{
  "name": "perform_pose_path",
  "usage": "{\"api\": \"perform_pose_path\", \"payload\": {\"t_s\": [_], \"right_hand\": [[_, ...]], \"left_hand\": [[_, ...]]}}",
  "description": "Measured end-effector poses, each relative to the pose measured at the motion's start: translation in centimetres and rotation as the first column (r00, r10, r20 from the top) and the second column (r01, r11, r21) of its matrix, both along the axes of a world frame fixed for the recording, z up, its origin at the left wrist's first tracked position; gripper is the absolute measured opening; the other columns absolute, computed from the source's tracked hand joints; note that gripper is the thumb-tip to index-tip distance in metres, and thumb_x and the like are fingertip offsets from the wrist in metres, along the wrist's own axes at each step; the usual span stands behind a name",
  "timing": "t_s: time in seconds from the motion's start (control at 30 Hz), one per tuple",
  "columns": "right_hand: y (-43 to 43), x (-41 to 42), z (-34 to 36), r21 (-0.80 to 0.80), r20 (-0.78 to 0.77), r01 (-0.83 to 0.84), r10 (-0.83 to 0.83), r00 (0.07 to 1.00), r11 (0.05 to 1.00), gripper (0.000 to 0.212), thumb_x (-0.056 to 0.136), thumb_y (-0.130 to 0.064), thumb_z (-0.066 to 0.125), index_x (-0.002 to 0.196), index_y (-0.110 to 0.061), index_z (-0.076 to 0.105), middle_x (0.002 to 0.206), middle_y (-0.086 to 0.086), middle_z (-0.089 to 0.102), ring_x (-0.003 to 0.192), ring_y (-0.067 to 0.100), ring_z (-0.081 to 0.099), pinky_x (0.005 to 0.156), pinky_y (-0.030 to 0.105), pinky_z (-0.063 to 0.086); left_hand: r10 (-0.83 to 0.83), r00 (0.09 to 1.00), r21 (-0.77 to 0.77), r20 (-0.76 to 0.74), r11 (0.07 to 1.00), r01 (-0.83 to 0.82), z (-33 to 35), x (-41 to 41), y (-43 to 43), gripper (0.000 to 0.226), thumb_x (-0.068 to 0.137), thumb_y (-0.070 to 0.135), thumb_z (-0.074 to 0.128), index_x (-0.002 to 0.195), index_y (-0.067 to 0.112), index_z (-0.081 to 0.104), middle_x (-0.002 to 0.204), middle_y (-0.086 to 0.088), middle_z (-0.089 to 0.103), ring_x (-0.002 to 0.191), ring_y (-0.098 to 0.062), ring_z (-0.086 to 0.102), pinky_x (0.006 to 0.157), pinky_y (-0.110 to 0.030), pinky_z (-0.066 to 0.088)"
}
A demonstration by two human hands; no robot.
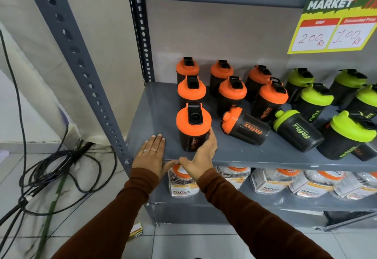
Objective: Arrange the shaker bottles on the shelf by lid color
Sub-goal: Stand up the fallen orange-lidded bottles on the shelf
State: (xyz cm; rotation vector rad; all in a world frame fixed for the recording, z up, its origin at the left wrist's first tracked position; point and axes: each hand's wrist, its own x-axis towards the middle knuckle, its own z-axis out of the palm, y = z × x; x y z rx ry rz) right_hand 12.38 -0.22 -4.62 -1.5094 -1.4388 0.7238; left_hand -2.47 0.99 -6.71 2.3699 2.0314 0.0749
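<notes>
Sorting by lid color on the grey shelf (155, 103): orange bottles left, green bottles (316, 95) right. Steadying the front orange bottle (192, 128) upright with right hand (201, 156), grip spread around its side, seemingly placing. Resting left hand (152, 152) flat, fingers together, empty, probably bracing.

Grey metal shelf (155, 103), slotted uprights. Landmark: front-left upright orange-lid shaker (193, 126). Behind it, two rows of upright orange-lid shakers (232, 91). Right of it, a toppled orange-lid shaker (245, 126), then a toppled green-lid shaker (297, 130). Further right, upright green-lid shakers (317, 99). Left of it, left hand (151, 153) flat on shelf; right hand (201, 154) touches its side.
</notes>
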Motion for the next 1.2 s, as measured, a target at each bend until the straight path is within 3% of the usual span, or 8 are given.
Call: {"api": "perform_pose_path", "payload": {"t_s": [0.13,0.3,0.5,0.63,0.7,0.8,0.93,1.2], "right_hand": [[-0.8,3.4,0.4,0.065,0.140,-0.042,0.032,0.990,0.997,0.100,0.054,-0.020,0.059,0.140,0.000,0.013,0.146,0.026,0.018,0.139,0.039,0.010,0.116,0.055,0.011],[2.2,7.5,2.1,0.437,0.488,0.049,-0.282,0.826,0.898,0.089,0.044,0.006,0.063,0.128,-0.005,0.034,0.132,0.030,0.043,0.128,0.037,0.024,0.109,0.062,0.014],[6.0,11.1,3.3,0.137,0.707,0.303,-0.308,0.637,0.943,0.078,0.072,-0.006,0.065,0.139,-0.007,0.026,0.145,0.024,0.032,0.135,0.040,0.026,0.109,0.066,0.005],[6.0,12.3,2.5,0.132,0.751,0.307,-0.297,0.590,0.943,0.077,0.072,0.000,0.061,0.139,-0.007,0.025,0.134,0.022,0.043,0.127,0.040,0.034,0.108,0.063,0.012],[5.6,12.4,2.1,0.160,0.709,0.281,-0.308,0.635,0.946,0.083,0.063,0.001,0.068,0.137,-0.006,0.030,0.135,0.023,0.042,0.127,0.041,0.034,0.107,0.061,0.014],[4.9,12.2,2.0,0.224,0.541,0.308,-0.381,0.750,0.925,0.088,0.056,-0.002,0.077,0.133,-0.003,0.036,0.135,0.022,0.044,0.127,0.040,0.036,0.107,0.057,0.020],[4.4,11.7,1.5,0.238,0.077,0.334,-0.360,0.930,0.912,0.088,0.054,-0.010,0.084,0.129,0.001,0.039,0.129,0.024,0.047,0.123,0.039,0.042,0.106,0.053,0.033],[3.9,11.0,1.0,0.115,-0.127,0.407,-0.393,0.911,0.906,0.091,0.048,-0.017,0.089,0.124,-0.006,0.040,0.123,0.018,0.047,0.120,0.033,0.045,0.105,0.048,0.039]], "left_hand": [[0.053,0.995,0.040,0.081,0.998,-0.057,0.1,0.8,-0.5,0.102,0.076,0.074,-0.003,0.121,-0.001,0.050,0.124,-0.021,0.057,0.115,-0.033,0.053,0.097,-0.045,0.037],[0.124,0.980,0.071,0.157,0.988,-0.137,-0.5,1.9,-1.1,0.117,0.062,0.082,-0.013,0.133,0.002,0.035,0.141,-0.019,0.038,0.131,-0.033,0.034,0.109,-0.041,0.020],[0.149,0.980,0.082,0.130,0.984,-0.160,-0.4,2.1,-1.1,0.124,0.053,0.084,-0.019,0.138,0.005,0.024,0.147,-0.016,0.027,0.137,-0.028,0.023,0.112,-0.037,0.012],[0.153,0.983,0.073,0.099,0.984,-0.160,-0.2,2.3,-1.2,0.090,0.076,0.071,0.020,0.140,0.008,0.016,0.151,-0.012,0.018,0.139,-0.025,0.015,0.113,-0.035,0.009],[0.155,0.984,0.064,0.093,0.985,-0.161,-0.4,2.3,-1.2,0.085,0.080,0.066,0.030,0.140,0.009,0.017,0.151,-0.012,0.019,0.139,-0.025,0.016,0.113,-0.035,0.009],[0.171,0.981,0.096,0.089,0.979,-0.180,-0.6,2.2,-1.1,0.103,0.069,0.080,0.003,0.137,0.006,0.028,0.146,-0.015,0.031,0.135,-0.029,0.028,0.110,-0.038,0.015],[0.167,0.979,0.087,0.118,0.980,-0.177,-0.7,2.2,-1.1,0.099,0.071,0.078,0.010,0.137,0.006,0.028,0.146,-0.015,0.031,0.135,-0.030,0.028,0.111,-0.041,0.018],[0.169,0.974,0.063,0.148,0.982,-0.180,-0.8,2.3,-1.3,0.105,0.072,0.077,-0.004,0.127,0.002,0.043,0.134,-0.020,0.048,0.123,-0.037,0.044,0.103,-0.045,0.026]]}}
